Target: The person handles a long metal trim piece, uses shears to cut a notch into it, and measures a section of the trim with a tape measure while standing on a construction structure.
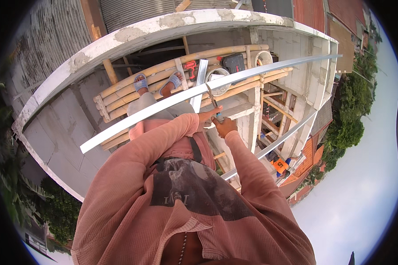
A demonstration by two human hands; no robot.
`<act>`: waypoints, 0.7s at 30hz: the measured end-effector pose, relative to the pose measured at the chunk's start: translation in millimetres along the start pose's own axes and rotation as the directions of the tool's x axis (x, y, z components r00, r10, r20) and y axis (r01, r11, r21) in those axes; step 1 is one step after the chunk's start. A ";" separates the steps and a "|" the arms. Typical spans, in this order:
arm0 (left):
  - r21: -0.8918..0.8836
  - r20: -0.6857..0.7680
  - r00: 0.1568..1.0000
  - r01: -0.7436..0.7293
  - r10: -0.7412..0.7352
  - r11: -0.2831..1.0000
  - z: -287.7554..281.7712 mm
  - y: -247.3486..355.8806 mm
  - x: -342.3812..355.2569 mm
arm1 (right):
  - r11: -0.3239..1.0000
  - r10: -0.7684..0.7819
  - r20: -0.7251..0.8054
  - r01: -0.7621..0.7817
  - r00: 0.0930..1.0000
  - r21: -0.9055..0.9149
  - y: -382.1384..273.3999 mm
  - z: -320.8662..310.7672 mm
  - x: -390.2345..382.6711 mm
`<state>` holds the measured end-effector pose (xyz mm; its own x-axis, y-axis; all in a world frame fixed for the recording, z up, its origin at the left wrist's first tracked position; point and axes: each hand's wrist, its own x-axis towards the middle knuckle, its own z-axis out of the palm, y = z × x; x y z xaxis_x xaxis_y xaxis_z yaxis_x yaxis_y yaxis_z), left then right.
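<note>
A pair of tin snips [211,93] reaches away from me, its jaws at the near edge of a long silvery metal channel [159,105]. The channel runs across in front of me from lower left to upper right. My right hand [226,126] is closed around the blue-green end of the snips' handles. Beside it, my left hand [206,116] is closed at the handles too, its fingers partly hidden. The forearms cross close together in pinkish sleeves.
My sandalled feet stand on a bamboo platform [119,98]. Near them lie a red cordless drill [190,70], a black tool case [233,64], a bucket [216,90] and another metal piece [202,73]. A concrete wall [132,33] curves around. Below right, a person in orange [280,166] is lower down.
</note>
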<state>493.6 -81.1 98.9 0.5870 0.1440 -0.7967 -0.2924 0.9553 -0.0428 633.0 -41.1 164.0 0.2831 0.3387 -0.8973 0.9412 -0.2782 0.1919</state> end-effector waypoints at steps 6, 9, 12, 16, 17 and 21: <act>-0.121 0.337 0.941 0.051 -0.008 0.991 31.7 2.5 -19.2 | 1.000 -0.005 0.076 0.003 0.997 0.028 15.1 -8.8 0.1; -0.155 0.402 0.915 0.111 -0.041 0.982 12.6 -3.8 2.7 | 0.996 0.020 0.216 -0.038 0.976 0.081 -17.3 -39.7 -17.2; -0.161 0.414 0.910 0.101 -0.026 0.982 22.1 2.8 14.7 | 0.993 0.018 0.150 -0.036 0.989 0.117 -10.4 -30.7 -9.9; -0.212 0.443 0.896 0.112 -0.007 0.971 15.5 -5.3 14.8 | 0.998 0.027 -0.188 -0.015 0.982 0.068 -5.4 0.3 -8.5; -0.233 0.424 0.905 0.116 -0.007 0.966 11.6 -6.3 13.9 | 0.998 0.013 -0.163 -0.003 0.987 0.058 -9.6 0.3 -8.9; -0.323 0.437 0.899 0.140 0.017 0.936 17.4 -27.0 17.4 | 0.997 0.027 -0.054 -0.023 0.998 0.079 -32.8 -9.8 -13.1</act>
<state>524.9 -99.9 96.6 0.8530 0.2581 -0.4536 -0.4354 0.8311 -0.3460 600.2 -27.7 173.3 0.3184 0.3792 -0.8688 0.9169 -0.3559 0.1807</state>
